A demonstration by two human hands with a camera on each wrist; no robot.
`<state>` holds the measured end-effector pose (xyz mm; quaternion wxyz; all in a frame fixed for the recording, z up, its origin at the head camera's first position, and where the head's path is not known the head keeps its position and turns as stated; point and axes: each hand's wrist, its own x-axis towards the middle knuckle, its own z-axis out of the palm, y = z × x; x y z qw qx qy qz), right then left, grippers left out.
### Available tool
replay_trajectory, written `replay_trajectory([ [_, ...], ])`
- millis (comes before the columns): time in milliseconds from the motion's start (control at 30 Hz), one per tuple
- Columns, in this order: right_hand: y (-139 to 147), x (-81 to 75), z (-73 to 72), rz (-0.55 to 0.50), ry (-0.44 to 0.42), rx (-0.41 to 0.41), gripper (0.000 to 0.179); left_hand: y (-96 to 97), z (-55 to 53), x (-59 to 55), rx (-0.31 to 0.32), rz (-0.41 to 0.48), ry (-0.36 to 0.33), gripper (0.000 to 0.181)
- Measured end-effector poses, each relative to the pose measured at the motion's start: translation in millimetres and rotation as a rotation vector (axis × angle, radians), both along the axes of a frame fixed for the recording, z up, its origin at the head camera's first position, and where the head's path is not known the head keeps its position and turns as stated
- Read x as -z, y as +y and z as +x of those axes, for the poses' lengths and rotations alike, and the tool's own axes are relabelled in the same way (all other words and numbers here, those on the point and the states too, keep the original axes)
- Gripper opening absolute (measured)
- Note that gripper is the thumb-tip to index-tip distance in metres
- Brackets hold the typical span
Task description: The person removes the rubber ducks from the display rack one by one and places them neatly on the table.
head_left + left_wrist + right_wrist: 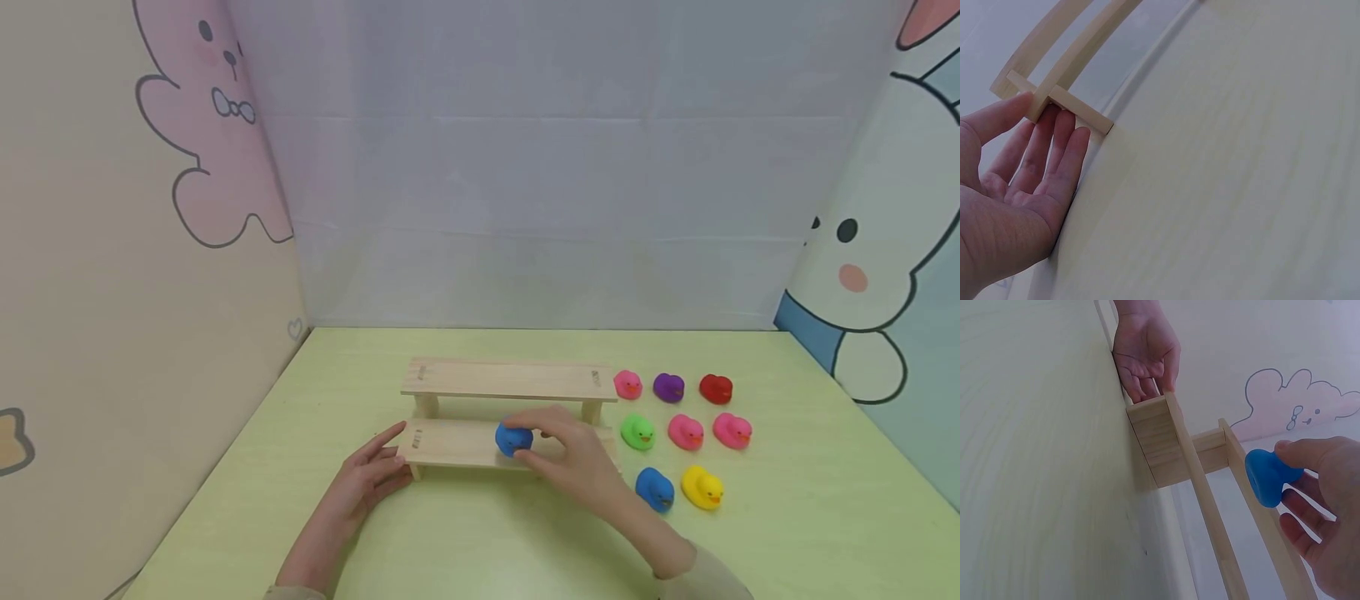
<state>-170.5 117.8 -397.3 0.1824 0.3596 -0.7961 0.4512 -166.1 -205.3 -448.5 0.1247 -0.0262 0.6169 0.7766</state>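
My right hand [573, 458] pinches a blue rubber duck [513, 439] between thumb and fingers. The duck is over the lower board of a two-step wooden shelf [510, 379]; in the right wrist view a gap shows between the duck [1265, 478] and that board. At the shelf's left end, my left hand [367, 479] grips the lower board. The left wrist view shows the thumb of this hand [1029, 175] on the board's top edge and the fingers below it, by the shelf's leg [1082, 109].
Right of the shelf, rubber ducks stand in loose rows: pink [628, 384], purple [668, 387] and red [716, 388] at the back, green [637, 432] and two pink [686, 432] in the middle, blue [655, 489] and yellow [702, 487] in front. A pale curtain [540, 167] hangs behind the table.
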Motion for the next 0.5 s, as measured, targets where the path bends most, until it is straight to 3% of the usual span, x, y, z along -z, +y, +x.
replay_trajectory([
  [267, 22.4, 1.4, 7.2, -0.012, 0.001, 0.007, 0.041, 0.1, -1.3, 2.0, -0.009, 0.002, -0.010, 0.064],
  [500, 37.9, 3.5, 14.5, 0.005, -0.009, 0.072, 0.042, 0.2, -2.2, 2.3, -0.004, 0.002, -0.006, 0.064],
])
